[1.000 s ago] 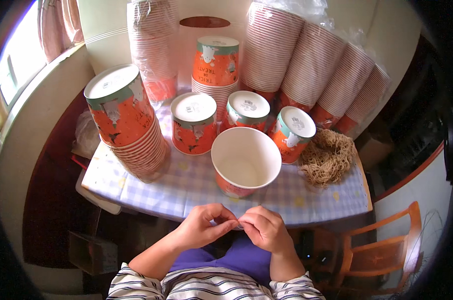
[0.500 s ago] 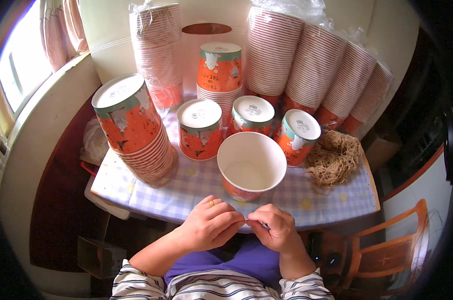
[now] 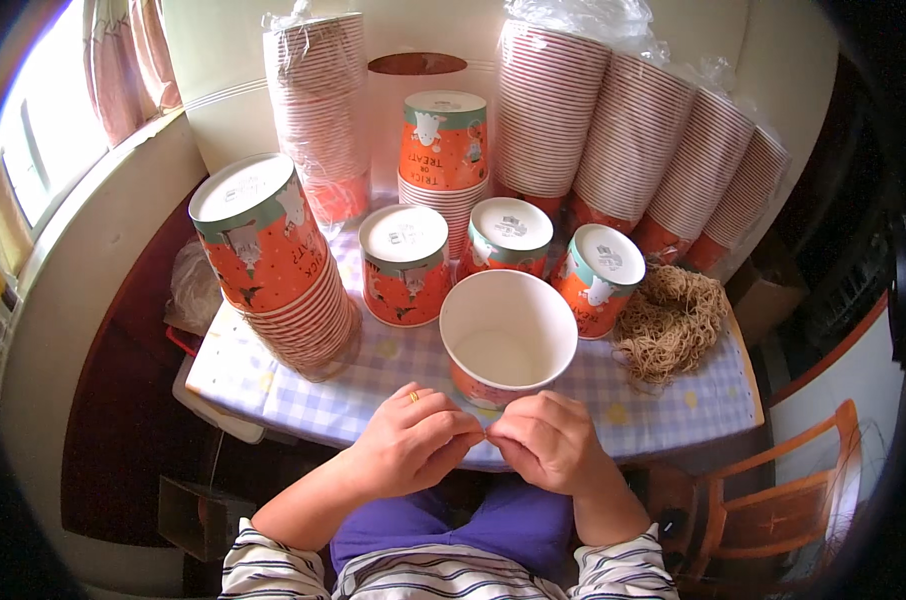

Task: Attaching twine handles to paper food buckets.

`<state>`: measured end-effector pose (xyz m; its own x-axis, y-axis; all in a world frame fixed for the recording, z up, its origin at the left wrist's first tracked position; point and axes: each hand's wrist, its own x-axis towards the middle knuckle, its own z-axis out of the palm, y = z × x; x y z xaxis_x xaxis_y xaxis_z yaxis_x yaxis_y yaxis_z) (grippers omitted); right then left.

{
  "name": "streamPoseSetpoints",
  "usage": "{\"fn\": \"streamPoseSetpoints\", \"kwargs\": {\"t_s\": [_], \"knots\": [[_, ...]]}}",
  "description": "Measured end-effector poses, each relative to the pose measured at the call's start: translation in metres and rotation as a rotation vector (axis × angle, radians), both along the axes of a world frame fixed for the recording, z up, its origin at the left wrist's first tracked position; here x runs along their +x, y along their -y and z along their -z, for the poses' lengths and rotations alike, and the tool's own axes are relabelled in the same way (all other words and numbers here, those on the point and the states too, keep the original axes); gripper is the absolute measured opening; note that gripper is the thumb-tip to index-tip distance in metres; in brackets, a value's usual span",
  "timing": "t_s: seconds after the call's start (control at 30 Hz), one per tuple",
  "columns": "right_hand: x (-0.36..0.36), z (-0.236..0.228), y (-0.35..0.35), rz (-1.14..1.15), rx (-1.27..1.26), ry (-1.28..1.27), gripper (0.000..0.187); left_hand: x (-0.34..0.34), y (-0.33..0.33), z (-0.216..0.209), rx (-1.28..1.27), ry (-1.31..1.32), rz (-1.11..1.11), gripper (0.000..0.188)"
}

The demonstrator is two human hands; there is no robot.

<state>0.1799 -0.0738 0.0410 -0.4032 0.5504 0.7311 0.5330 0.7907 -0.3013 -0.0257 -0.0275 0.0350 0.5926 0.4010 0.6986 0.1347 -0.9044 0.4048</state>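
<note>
- While both hands meet at the near edge of the desk, the left hand [image 3: 413, 440] is curled with its fingers bent inward, thumb and fingertips pinched toward the right hand; a gold ring sits on one finger.
- The right hand [image 3: 545, 440] is curled the same way, its fingertips touching those of the left hand at the middle; whatever is pinched between them is too small to make out, so I cannot tell what they grasp.
- Just beyond the hands, touching or almost touching the knuckles, stands an open white-lined orange paper tub [image 3: 507, 340], upright and empty, on the blue-and-white checked cloth of the desk [image 3: 303, 385].
- Behind the tub stand three upside-down orange paper tubs with white bases: one to the left [image 3: 404, 262], one in the middle [image 3: 509, 236], one tilted to the right [image 3: 597, 278].
- At the left of the desk a leaning stack of nested orange paper tubs [image 3: 273, 265] lies base-up.
- Farther back in the middle, another orange tub tops a short stack [image 3: 443, 150].
- At the far side, tall plastic-wrapped columns of red-and-white striped paper cups rise on the left [image 3: 318, 110] and lean in a row on the right [image 3: 633, 130].
- To the right of the tubs lies a tangled heap of tan string [image 3: 673, 320].
- At the lower right, off the desk, stands a wooden chair [image 3: 783, 500].
</note>
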Motion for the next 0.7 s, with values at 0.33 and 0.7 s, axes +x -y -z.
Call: {"fn": "streamPoseSetpoints", "kwargs": {"t_s": [0.33,0.7], "knots": [[0.002,-0.033,-0.063,-0.114,-0.342,-0.018,0.009,-0.004,-0.049,-0.019,0.473,-0.15,-0.141,0.027],[0.007,-0.015,-0.128,-0.089,-0.821,-0.108,0.012,0.001,-0.1,0.006,0.232,-0.087,-0.283,0.018]]}}
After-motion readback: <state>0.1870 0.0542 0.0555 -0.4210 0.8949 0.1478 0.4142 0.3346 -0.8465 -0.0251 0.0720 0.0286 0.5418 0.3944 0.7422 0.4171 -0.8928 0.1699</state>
